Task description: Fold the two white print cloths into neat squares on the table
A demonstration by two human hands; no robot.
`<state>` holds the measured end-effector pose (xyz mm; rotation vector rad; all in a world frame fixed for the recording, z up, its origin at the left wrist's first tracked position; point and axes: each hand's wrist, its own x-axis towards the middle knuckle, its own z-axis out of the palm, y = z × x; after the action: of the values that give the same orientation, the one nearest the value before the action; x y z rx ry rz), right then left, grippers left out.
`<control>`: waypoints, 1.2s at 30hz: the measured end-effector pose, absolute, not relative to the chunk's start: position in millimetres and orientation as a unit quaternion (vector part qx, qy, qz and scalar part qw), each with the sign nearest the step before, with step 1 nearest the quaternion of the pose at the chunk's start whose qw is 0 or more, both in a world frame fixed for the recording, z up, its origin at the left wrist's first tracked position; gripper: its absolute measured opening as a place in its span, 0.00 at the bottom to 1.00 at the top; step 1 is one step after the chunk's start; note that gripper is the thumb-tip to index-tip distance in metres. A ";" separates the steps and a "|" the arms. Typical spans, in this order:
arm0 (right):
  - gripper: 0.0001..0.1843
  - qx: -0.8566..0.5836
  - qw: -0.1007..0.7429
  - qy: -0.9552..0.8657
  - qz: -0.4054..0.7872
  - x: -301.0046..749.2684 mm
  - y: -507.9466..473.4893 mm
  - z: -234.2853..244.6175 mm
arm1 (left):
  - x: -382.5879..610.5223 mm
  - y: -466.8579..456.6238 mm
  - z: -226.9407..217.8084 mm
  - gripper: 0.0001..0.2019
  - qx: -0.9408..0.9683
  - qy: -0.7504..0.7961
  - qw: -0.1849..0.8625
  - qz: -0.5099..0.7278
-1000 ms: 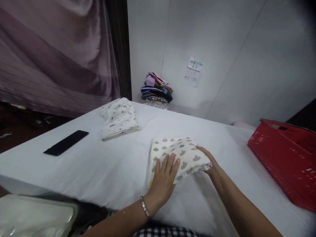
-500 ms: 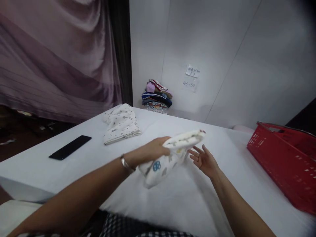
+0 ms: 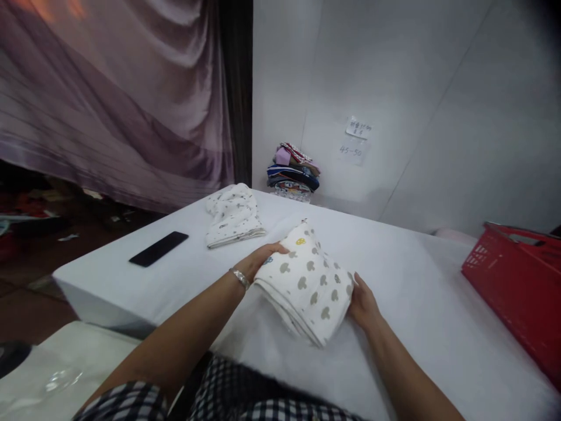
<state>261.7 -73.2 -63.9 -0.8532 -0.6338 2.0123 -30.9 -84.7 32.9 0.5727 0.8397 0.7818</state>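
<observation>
A folded white cloth (image 3: 307,278) printed with grey mushroom shapes is held between both hands above the white table. My left hand (image 3: 266,257) grips its left edge, thumb on top and the other fingers hidden beneath. At the right edge, my right hand (image 3: 363,301) closes around the fabric, its fingers mostly behind the cloth. Several layers show along the near fold. Farther back on the left, a second folded white cloth (image 3: 235,216) with small dark prints lies on the table, its far part rumpled.
A black flat slab (image 3: 159,249) lies on the left of the white table (image 3: 416,304). The red basket (image 3: 517,280) stands at the right. Folded clothes (image 3: 293,172) are stacked by the wall, near paper notes (image 3: 356,140). A purple curtain (image 3: 175,105) hangs at left.
The mushroom-print cloth has turned so its broad printed side faces up. My right hand, open beside it before, now holds its right edge. The view has shifted left.
</observation>
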 end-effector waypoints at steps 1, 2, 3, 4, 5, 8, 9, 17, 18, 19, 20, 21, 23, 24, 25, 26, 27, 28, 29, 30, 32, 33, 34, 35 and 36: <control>0.14 -0.342 0.436 -0.264 0.790 263.8 -64.9 -60.7 | -29.6 -84.6 35.9 0.22 0.281 0.381 0.793 0.383; 0.11 -0.339 0.447 -0.276 0.780 266.3 -56.0 -54.4 | -27.4 -84.2 41.9 0.23 0.291 0.373 0.785 0.400; 0.10 -0.332 0.457 -0.288 0.773 268.8 -47.3 -45.0 | -24.8 -83.3 50.4 0.23 0.294 0.367 0.781 0.412; 0.10 -0.320 0.470 -0.300 0.766 271.4 -39.4 -33.2 | -22.0 -82.1 60.3 0.23 0.290 0.361 0.782 0.418; 0.11 -0.305 0.487 -0.313 0.756 273.5 -32.9 -20.2 | -19.5 -80.6 70.3 0.22 0.280 0.353 0.788 0.419; 0.22 -0.282 0.530 -0.339 0.725 275.2 -25.5 9.6 | -15.1 -76.4 86.5 0.19 0.248 0.322 0.801 0.440; 0.24 -0.297 0.523 -0.346 0.720 273.6 -27.6 11.6 | -14.7 -75.5 83.3 0.19 0.240 0.316 0.797 0.454; 0.34 -0.412 0.353 -0.309 0.781 258.1 -67.5 -64.1 | -18.0 -81.9 -36.6 0.13 0.190 0.535 0.720 0.399; 0.35 -0.409 0.339 -0.298 0.793 258.0 -68.9 -67.9 | -18.6 -83.1 -43.4 0.12 0.190 0.542 0.717 0.395; 0.35 -0.405 0.331 -0.293 0.800 257.9 -69.2 -69.4 | -19.2 -84.0 -46.3 0.11 0.193 0.544 0.716 0.394; 0.33 -0.403 0.326 -0.294 0.803 257.8 -68.8 -69.2 | -19.6 -84.9 -45.9 0.11 0.198 0.543 0.715 0.393; 0.30 -0.404 0.322 -0.299 0.802 257.7 -68.0 -67.9 | -19.9 -86.2 -43.2 0.11 0.206 0.541 0.715 0.392; 0.26 -0.417 0.327 -0.317 0.787 257.9 -66.4 -64.4 | -20.0 -90.5 -35.1 0.14 0.234 0.543 0.707 0.388; 0.24 -0.427 0.330 -0.326 0.776 258.3 -66.1 -62.8 | -19.8 -93.9 -31.4 0.17 0.256 0.546 0.696 0.389; 0.22 -0.438 0.333 -0.333 0.766 258.9 -66.3 -61.4 | -19.7 -97.7 -28.8 0.20 0.282 0.552 0.680 0.391; 0.21 -0.450 0.335 -0.337 0.756 259.9 -66.9 -60.1 | -19.6 -101.7 -27.4 0.24 0.308 0.563 0.659 0.393; 0.20 -0.461 0.335 -0.339 0.749 261.0 -68.0 -58.7 | -19.9 -105.2 -27.4 0.28 0.334 0.578 0.631 0.394; 0.19 -0.472 0.332 -0.338 0.743 262.3 -69.5 -57.1 | -20.7 -107.9 -28.6 0.32 0.360 0.595 0.601 0.394; 0.17 -0.480 0.328 -0.337 0.740 263.6 -71.3 -55.4 | -22.1 -109.5 -30.6 0.34 0.382 0.608 0.575 0.392; 0.16 -0.484 0.324 -0.339 0.739 264.9 -73.2 -53.5 | -24.3 -109.9 -33.2 0.35 0.400 0.620 0.551 0.390; 0.14 -0.475 0.309 -0.360 0.741 267.4 -77.2 -50.4 | -30.4 -108.2 -38.5 0.35 0.426 0.651 0.501 0.379; 0.15 -0.469 0.298 -0.379 0.740 268.8 -79.1 -49.5 | -34.0 -107.0 -40.6 0.34 0.439 0.672 0.472 0.365; 0.15 -0.468 0.289 -0.398 0.734 270.2 -80.7 -49.5 | -37.6 -106.2 -42.1 0.34 0.452 0.695 0.440 0.346; 0.16 -0.476 0.282 -0.416 0.722 271.6 -82.1 -50.2 | -40.8 -106.2 -42.7 0.34 0.467 0.717 0.406 0.320; 0.15 -0.493 0.277 -0.430 0.704 273.1 -83.4 -51.7 | -43.4 -107.1 -42.7 0.34 0.485 0.735 0.371 0.294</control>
<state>273.1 -83.4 -51.7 -1.3238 -1.1557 1.8891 -43.4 -107.1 -42.7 1.2438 1.8852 0.7527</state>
